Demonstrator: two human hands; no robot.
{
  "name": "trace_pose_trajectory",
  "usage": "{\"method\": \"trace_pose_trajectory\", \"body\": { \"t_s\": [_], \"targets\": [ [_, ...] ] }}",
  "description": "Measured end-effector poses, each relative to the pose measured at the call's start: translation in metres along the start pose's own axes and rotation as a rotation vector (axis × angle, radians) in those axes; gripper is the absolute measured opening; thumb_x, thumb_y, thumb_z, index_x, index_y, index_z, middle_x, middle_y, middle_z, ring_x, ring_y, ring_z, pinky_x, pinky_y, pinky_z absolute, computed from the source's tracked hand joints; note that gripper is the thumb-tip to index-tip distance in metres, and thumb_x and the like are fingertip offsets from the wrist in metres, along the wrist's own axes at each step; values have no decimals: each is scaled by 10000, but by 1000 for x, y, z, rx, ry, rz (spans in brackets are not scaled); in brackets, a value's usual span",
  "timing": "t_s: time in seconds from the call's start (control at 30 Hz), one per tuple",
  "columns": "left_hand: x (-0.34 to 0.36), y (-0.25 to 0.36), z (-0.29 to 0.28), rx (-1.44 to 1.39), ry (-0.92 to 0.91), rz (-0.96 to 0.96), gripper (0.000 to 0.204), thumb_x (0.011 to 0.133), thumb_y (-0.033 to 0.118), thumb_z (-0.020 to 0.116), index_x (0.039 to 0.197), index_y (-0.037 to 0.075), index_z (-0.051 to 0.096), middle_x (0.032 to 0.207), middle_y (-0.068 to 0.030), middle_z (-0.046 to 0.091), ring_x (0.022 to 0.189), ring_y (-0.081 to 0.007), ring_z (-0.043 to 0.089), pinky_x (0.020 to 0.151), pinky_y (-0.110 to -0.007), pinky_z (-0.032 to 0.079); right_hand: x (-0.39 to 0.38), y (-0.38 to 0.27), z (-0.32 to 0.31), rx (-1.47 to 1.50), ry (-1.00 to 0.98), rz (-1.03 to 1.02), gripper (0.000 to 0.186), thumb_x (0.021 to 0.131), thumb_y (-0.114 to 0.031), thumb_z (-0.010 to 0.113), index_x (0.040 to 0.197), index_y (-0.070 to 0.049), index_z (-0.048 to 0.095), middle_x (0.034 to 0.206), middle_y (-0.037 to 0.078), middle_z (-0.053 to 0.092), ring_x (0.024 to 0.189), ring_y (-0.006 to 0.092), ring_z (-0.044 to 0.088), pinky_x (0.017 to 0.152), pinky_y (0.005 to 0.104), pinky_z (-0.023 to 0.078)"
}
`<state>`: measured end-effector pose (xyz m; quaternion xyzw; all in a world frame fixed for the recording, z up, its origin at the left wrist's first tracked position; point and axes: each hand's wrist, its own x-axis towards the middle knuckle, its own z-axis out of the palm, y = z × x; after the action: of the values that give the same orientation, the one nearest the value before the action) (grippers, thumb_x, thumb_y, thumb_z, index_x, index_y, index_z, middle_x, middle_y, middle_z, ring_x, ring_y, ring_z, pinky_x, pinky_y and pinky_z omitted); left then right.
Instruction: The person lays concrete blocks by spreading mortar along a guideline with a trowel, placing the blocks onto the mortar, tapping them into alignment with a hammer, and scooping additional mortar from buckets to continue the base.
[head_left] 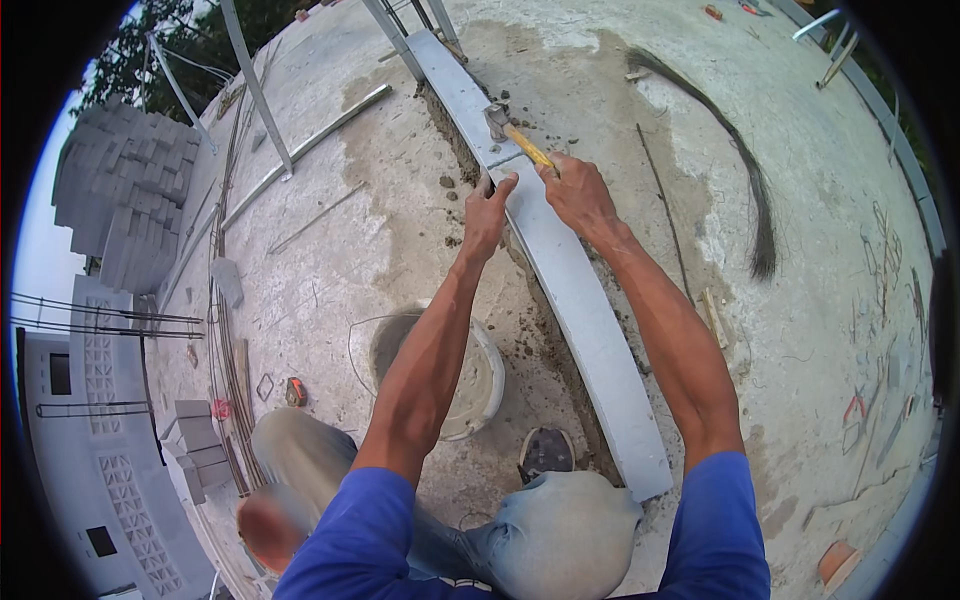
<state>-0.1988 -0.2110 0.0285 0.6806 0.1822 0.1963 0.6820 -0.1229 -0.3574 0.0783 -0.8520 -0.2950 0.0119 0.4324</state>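
My right hand (pixel 580 197) is closed round the yellow handle of a hammer (pixel 532 150). The hammer's metal head is over the far light grey block (pixel 452 80), close to the joint between two blocks. At that joint my left hand (pixel 484 222) grips the left edge of the near light grey block (pixel 590 330), thumb on top; its other fingers are partly hidden. Both long blocks lie end to end on a strip of mortar (pixel 548 325) that shows along their left side.
A bucket of wet mortar (pixel 470 395) stands left of the blocks, partly behind my left forearm. Thin steel rods (pixel 215 340) and a metal bar (pixel 310 150) lie farther left. On the right are a bundle of dark bristles (pixel 735 135) and a thin rod (pixel 665 210).
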Motion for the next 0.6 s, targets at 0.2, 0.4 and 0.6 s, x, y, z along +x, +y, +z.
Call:
{"method": "trace_pose_trajectory", "body": {
  "t_s": [0.2, 0.4, 0.6],
  "targets": [
    [-2, 1, -1, -23, -16, -117, 657, 986, 487, 508, 1365, -49, 499, 1238, -106, 607, 1094, -173, 543, 971, -306, 420, -5, 7, 4, 4, 2, -7, 325, 951, -269, 543, 1037, 29, 638, 828, 295, 656, 815, 480, 645, 720, 509, 520],
    [4, -17, 0, -350, -229, -77, 1075, 875, 828, 156, 1534, -21, 142, 1583, -133, 234, 1435, -250, 245, 1180, -336, 159, -38, -9, -19, 91, -7, 56, 323, 965, -238, 538, 1096, 42, 630, 806, 294, 648, 778, 460, 655, 689, 495, 518],
    [5, -29, 3, -379, -146, -125, 1110, 851, 849, 99, 1532, -25, 161, 1580, -137, 244, 1435, -261, 249, 1188, -356, 135, -65, 2, -19, -34, -19, -11, 328, 970, -233, 538, 1118, 45, 630, 779, 287, 642, 738, 444, 654, 656, 481, 508]
  ]
}}
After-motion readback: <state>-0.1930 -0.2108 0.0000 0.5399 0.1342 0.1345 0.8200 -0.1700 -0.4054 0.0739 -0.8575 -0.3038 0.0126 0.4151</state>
